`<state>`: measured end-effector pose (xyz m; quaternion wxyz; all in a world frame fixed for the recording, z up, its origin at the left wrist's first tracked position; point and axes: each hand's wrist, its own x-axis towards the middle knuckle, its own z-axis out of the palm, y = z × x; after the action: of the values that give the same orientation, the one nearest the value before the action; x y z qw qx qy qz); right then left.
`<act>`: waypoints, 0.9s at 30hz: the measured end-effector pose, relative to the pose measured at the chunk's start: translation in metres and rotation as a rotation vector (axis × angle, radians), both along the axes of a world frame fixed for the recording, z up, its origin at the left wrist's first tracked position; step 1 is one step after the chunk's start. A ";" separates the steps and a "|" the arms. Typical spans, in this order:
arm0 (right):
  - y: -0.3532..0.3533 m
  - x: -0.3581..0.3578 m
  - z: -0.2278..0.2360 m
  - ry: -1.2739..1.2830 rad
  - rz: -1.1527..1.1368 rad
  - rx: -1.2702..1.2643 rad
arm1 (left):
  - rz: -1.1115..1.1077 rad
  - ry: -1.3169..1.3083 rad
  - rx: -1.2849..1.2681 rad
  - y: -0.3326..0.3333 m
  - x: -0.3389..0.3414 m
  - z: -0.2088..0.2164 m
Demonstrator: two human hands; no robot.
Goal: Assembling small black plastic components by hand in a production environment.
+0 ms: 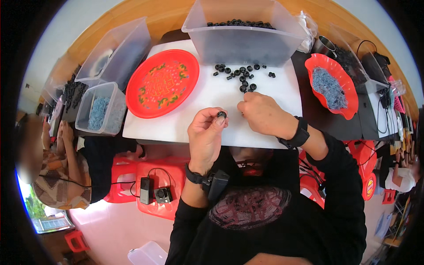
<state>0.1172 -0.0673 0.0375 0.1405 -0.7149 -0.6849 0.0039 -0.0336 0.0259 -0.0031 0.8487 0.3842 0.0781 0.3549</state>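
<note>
Left hand (205, 134) raised over white board's (194, 128) near edge, thumb and fingertips pinched on small black ring (221, 115); right hand (263, 114) knuckles-up just beside, grip hidden; loose black rings (242, 75) beyond.
</note>
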 end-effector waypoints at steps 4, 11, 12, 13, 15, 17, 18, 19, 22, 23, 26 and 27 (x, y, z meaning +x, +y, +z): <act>-0.004 0.000 0.006 0.074 -0.042 0.068 | -0.068 0.032 -0.046 -0.002 0.002 0.004; -0.042 0.006 0.042 0.897 -0.356 0.080 | -0.185 0.008 -0.008 -0.014 0.013 0.008; -0.049 0.007 0.043 0.898 -0.360 0.081 | -0.218 0.018 -0.030 -0.017 0.016 0.008; -0.055 0.007 0.043 0.973 -0.379 0.116 | -0.250 0.029 -0.051 -0.021 0.018 0.009; -0.065 0.004 0.040 1.049 -0.405 0.157 | -0.293 0.032 -0.066 -0.027 0.022 0.007; -0.071 0.000 0.031 1.186 -0.355 0.231 | -0.337 0.036 -0.082 -0.032 0.027 0.006; -0.073 -0.002 0.030 1.187 -0.362 0.236 | -0.350 0.036 -0.078 -0.034 0.029 0.007; -0.074 -0.004 0.030 1.172 -0.369 0.241 | -0.361 0.037 -0.074 -0.037 0.030 0.008; -0.074 -0.009 0.026 1.181 -0.383 0.240 | -0.388 0.036 -0.063 -0.040 0.032 0.008; -0.074 -0.010 0.023 1.216 -0.375 0.255 | -0.387 0.038 -0.059 -0.041 0.033 0.008; -0.074 -0.011 0.019 1.236 -0.367 0.271 | -0.410 0.021 -0.075 -0.041 0.033 0.008; -0.074 -0.011 0.018 1.220 -0.375 0.272 | -0.408 0.034 -0.076 -0.042 0.033 0.008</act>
<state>0.1063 -0.1412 0.0559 0.5916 -0.6675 -0.3404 0.2976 -0.0009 -0.0160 0.0046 0.9154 0.3659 0.0264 0.1657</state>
